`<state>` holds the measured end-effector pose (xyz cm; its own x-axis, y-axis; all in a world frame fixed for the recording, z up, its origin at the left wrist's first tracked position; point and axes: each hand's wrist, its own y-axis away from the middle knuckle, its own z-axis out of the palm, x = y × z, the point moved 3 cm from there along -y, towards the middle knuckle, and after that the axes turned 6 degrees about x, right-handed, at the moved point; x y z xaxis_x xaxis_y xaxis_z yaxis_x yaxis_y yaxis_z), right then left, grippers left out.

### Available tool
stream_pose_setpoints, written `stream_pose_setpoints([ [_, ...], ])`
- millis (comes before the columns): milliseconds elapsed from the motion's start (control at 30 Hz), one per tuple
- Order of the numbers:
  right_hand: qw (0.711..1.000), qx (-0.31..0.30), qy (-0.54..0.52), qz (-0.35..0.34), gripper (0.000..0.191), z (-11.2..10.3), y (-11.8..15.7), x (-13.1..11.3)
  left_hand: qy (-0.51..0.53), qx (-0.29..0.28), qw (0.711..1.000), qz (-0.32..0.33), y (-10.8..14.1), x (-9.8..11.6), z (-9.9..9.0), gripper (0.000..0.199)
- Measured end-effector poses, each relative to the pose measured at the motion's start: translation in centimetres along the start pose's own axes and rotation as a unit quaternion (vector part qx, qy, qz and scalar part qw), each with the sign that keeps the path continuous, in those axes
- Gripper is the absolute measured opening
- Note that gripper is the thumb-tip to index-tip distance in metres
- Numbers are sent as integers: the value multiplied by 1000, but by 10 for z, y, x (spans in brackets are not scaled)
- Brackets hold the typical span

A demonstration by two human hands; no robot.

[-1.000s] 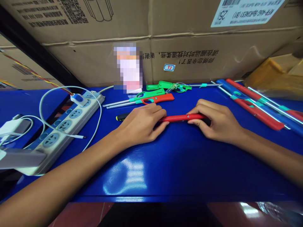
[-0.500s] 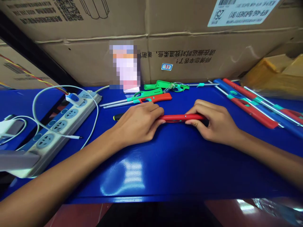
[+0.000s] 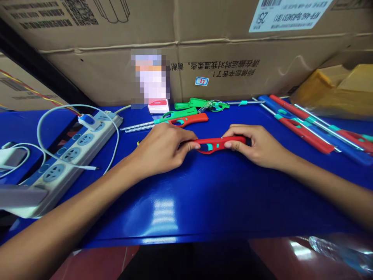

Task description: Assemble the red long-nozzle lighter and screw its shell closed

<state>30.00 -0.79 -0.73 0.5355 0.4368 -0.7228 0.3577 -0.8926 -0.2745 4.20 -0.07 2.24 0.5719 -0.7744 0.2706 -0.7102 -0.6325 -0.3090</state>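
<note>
Between my hands is a red long-nosed lighter (image 3: 220, 142) with a turquoise trigger, level just above the blue table. My left hand (image 3: 167, 149) is closed on its front end by the trigger guard and hides whatever is left of it. My right hand (image 3: 253, 142) pinches the handle's other end, thumb nearest me. Just behind my left hand lie a green lighter (image 3: 186, 112) and another red lighter (image 3: 190, 119), their metal tubes pointing left. A small yellow tip (image 3: 138, 143) shows past my left hand; the rest of it is covered.
More red and blue lighters (image 3: 309, 132) lie at the right, and green lighter parts (image 3: 199, 102) at the back. A phone (image 3: 155, 87) leans on the large cardboard box (image 3: 227, 50). On the left sits a white power strip (image 3: 72, 155) with looping cables.
The red lighter has rolled in my hands, so its trigger guard and turquoise trigger now show. My left hand now covers nearly all of the yellow-and-black thing behind it. The view has shifted slightly.
</note>
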Motion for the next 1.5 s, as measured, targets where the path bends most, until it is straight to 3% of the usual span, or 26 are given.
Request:
stream_pose_setpoints([
  [133, 989, -26, -93, 108, 31, 1, 0, 2, -11, -40, 999, 32, 1, -3, 7, 36],
  [267, 968, -23, -175, 179, 39, 2, 3, -6, -65, -6, 995, 80, 2, 5, 17, 56],
  [467, 940, -33, -265, 214, 43, 8, 5, -6, -119, 29, 988, 95, 2, 15, 25, 54],
  [600, 962, -56, -217, 158, 49, 6, 2, -3, -127, 17, 989, 72, 2, 8, 23, 52],
  [733, 997, -52, -63, -3, 41, -2, 3, -8, -104, -12, 993, 57, 0, 3, 20, 45],
  [833, 990, -30, 65, -120, 35, -6, 6, -11, -111, -34, 992, 49, -1, 2, 19, 31],
  [900, 982, -19, 110, -154, 31, -6, 9, -11, -115, -38, 992, 42, 0, 3, 17, 23],
  [1100, 981, -7, 145, -132, 30, -7, 8, -4, -113, -39, 992, 34, 2, -5, 13, 24],
  [1333, 984, 26, 122, -130, 25, -16, -1, 4, -160, 38, 984, 64, 1, -13, 9, 33],
  [1500, 986, 0, 105, -128, 25, -14, -2, 4, -193, 5, 980, 47, 1, -2, 11, 33],
])
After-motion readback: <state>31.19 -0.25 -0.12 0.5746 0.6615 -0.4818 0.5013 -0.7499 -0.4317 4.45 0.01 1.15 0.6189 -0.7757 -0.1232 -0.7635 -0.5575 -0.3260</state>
